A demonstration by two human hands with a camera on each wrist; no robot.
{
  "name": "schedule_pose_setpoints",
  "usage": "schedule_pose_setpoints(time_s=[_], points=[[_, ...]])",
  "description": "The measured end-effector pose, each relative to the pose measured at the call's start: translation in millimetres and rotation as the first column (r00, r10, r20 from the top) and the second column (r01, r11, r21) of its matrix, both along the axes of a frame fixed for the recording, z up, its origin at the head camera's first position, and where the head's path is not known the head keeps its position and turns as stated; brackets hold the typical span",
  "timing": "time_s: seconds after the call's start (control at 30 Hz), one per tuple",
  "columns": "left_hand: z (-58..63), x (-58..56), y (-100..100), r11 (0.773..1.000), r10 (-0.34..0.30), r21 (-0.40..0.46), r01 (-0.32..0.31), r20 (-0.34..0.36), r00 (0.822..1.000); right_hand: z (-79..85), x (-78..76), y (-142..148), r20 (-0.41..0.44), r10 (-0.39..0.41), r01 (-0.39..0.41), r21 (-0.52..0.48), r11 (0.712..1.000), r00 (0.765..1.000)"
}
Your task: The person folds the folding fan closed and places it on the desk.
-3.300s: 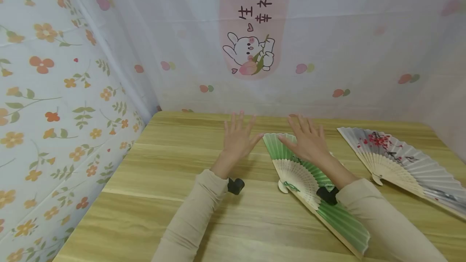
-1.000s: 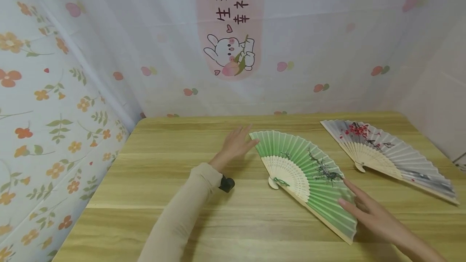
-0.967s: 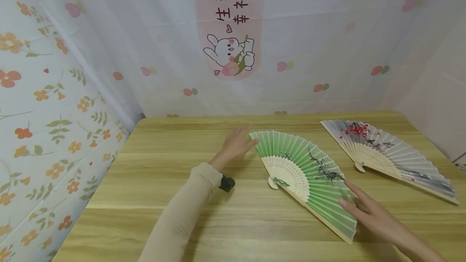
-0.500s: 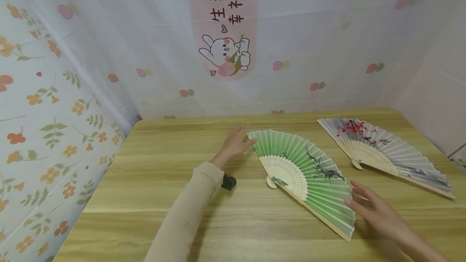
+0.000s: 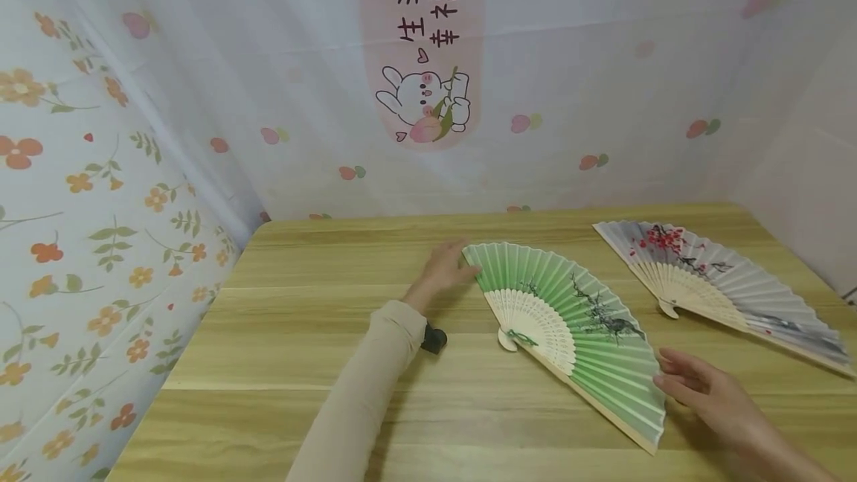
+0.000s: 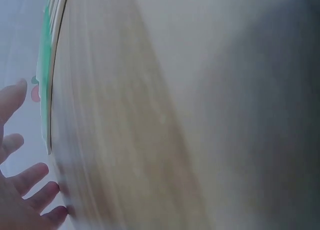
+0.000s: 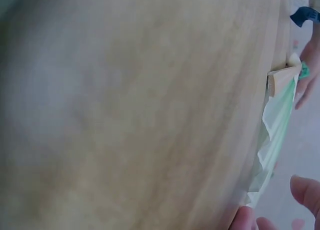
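Observation:
A green folding fan (image 5: 602, 333), printed with a dark branch, lies spread on the wooden table (image 5: 281, 363). My left hand (image 5: 445, 268) is at its upper left corner, thumb by the corner. In the left wrist view the left hand's (image 6: 25, 195) fingers are spread beside the green fan's edge (image 6: 46, 84), not curled round it. At the lower right end, my right hand (image 5: 716, 400) has its loosely bent fingers beside the pleated edge. The right wrist view shows the thumb (image 7: 306, 192) apart from the fan (image 7: 275, 127); whether a fingertip touches it I cannot tell.
A grey-white folding fan (image 5: 730, 281) with red blossoms lies spread to the right. Behind the table hangs a pale printed curtain (image 5: 569, 80), and a floral cloth (image 5: 107, 244) covers the left side. A black wrist device (image 5: 434, 339) sits at the left cuff.
Both hands have come down from above the table to opposite ends of the green fan. In the last second, the right hand has drawn slightly off the edge. The fan stays spread.

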State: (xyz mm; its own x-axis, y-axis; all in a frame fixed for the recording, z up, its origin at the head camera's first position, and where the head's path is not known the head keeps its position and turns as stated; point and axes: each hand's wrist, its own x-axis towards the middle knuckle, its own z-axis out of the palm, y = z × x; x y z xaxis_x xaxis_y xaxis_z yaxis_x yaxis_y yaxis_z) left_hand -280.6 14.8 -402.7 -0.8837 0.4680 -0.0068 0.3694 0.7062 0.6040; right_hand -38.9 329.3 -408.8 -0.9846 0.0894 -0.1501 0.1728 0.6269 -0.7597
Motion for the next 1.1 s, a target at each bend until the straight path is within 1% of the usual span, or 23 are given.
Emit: schedule_pose_setpoints(time_s=[0.1, 0.23, 0.3, 0.37, 0.47, 0.53, 0.67, 0.7, 0.8, 0.9, 0.93, 1.0, 1.1], points=[[0.0, 0.0, 2, 1.000, -0.009, 0.012, 0.009, 0.013, 1.000, -3.9, 1.5, 4, 0.009, -0.027, 0.028, -0.035, 0.999, 1.000], [-0.6, -4.0, 4, 1.000, -0.019, 0.015, 0.019, -0.010, 1.000, -5.3, 1.5, 9, 0.060, -0.051, 0.054, -0.053, 0.997, 0.997], [-0.6, -6.0, 4, 1.000, -0.011, 0.020, 0.012, -0.017, 1.000, -5.4, 1.1, 10, 0.079, -0.057, 0.061, -0.056, 0.997, 0.995], [-0.4, -6.8, 3, 1.000, 0.006, 0.028, -0.006, -0.002, 1.000, -5.2, 0.7, 10, 0.090, -0.061, 0.067, -0.061, 0.996, 0.994], [-0.6, -7.7, 2, 0.999, 0.026, 0.036, -0.027, 0.015, 1.000, -4.3, -0.1, 11, 0.097, -0.068, 0.075, -0.065, 0.995, 0.993], [-1.8, -9.2, 2, 0.999, 0.041, 0.023, -0.042, 0.021, 0.999, -3.7, -1.1, 11, 0.092, -0.070, 0.075, -0.055, 0.996, 0.993], [-10.0, -17.9, 1, 0.998, 0.063, -0.014, -0.063, 0.007, 0.998, -2.7, -3.4, 9, 0.082, -0.075, 0.078, -0.036, 0.996, 0.994], [-19.0, -24.7, 1, 0.998, 0.056, -0.021, -0.056, -0.024, 0.998, -2.7, -3.8, 9, 0.074, -0.073, 0.076, -0.029, 0.997, 0.995], [-23.2, -29.7, 2, 0.997, 0.057, -0.054, -0.058, -0.027, 0.998, -3.4, -4.6, 7, 0.050, -0.074, 0.075, -0.023, 0.997, 0.996], [-21.4, -28.6, 3, 0.997, 0.056, -0.057, -0.057, -0.017, 0.998, -4.1, -5.2, 5, 0.021, -0.071, 0.071, -0.015, 0.997, 0.997], [-13.0, -22.6, 4, 0.996, 0.065, -0.065, -0.065, 0.010, 0.998, -4.2, -5.5, 4, 0.018, -0.073, 0.073, -0.015, 0.997, 0.997], [-10.7, -19.8, 5, 0.996, 0.059, -0.066, -0.059, -0.003, 0.998, -4.1, -5.6, 3, 0.020, -0.075, 0.075, -0.008, 0.997, 0.997], [-7.2, -15.3, 5, 0.994, 0.053, -0.092, -0.055, -0.028, 0.998, -4.0, -5.7, 2, 0.023, -0.074, 0.074, 0.003, 0.997, 0.997]])
